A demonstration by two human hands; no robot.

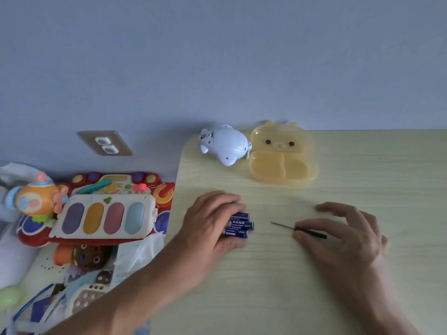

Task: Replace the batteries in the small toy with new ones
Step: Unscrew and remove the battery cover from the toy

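Batteries (pixel 238 224), three blue ones, lie mid-table with the left hand (pixel 212 220) curled over them, while the right hand (pixel 348 232) pinches a small screwdriver (pixel 298 228) flat on the wood. Toy seal (pixel 223 144) sits at the table's (pixel 362 274) far-left corner against the wall, touching a yellow bear tray (pixel 281 154). Bare wood lies between hands and toy, and a toy pile (pixel 96 213) crowds the left edge.

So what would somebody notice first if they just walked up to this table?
Probably the two hands in front: the left hand grips blue batteries, and the right hand pinches a thin screwdriver. Next, at the table's far edge, a white toy lies beside a yellow bear-face tray.
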